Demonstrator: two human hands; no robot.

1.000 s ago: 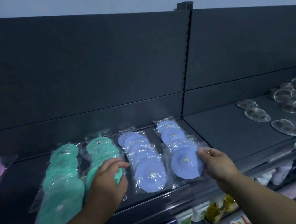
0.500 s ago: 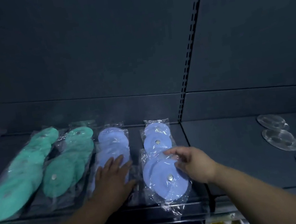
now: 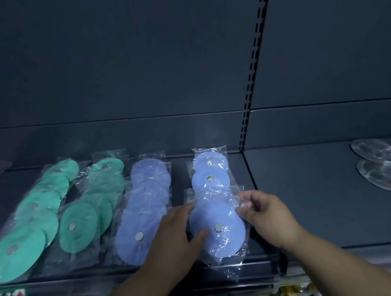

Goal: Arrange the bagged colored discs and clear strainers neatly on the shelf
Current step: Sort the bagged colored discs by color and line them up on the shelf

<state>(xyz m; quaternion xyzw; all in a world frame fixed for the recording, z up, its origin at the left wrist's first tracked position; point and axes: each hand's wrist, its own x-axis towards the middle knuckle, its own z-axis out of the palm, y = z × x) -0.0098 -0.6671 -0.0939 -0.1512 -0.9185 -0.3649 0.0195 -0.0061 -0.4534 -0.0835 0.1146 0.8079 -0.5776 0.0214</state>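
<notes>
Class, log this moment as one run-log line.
left hand: touches front bag of right blue row | right hand: pinches its plastic edge | clear strainers: lying apart, right bay

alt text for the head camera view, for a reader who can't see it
Two bare hands hold a bagged blue disc at the front of a dark shelf: the left hand rests on its left side, the right hand pinches the bag's right edge. Bagged green discs lie in rows to the left, clear strainers to the right.
</notes>
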